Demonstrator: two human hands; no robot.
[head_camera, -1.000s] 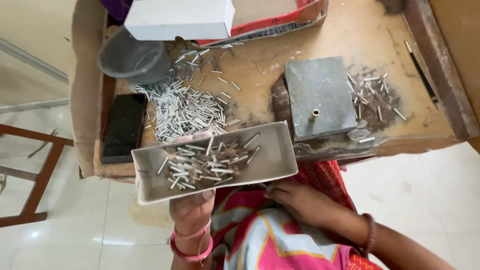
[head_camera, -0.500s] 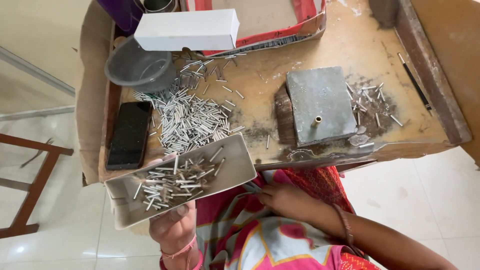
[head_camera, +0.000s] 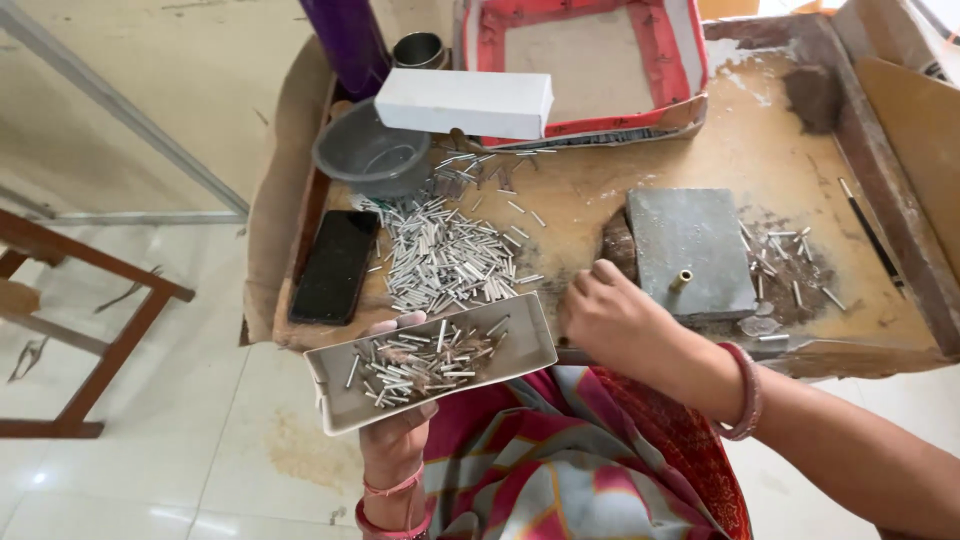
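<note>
Your left hand (head_camera: 395, 440) grips the shallow grey metal tray (head_camera: 340, 400) of short silver tubes (head_camera: 420, 362) from below, thumb on its far rim, at the worn wooden table's (head_camera: 580, 215) near edge. Your right hand (head_camera: 615, 320) rests loosely curled, holding nothing, beside the grey stone block (head_camera: 690, 250). Farther off, loose tubes are heaped by the black phone (head_camera: 335, 265).

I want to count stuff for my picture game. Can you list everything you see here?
Tray: one, grey, at the table's near edge, holding small metal tubes.
Tube pile: many, silver, mid-table.
Phone: one, black, left of the pile.
Bowl: one, grey, back left.
Box: one, white, back centre.
Metal block: one, grey, with a brass tube standing on it.
Left hand: under the tray, grip closed on it.
Right hand: open, beside the block.
</note>
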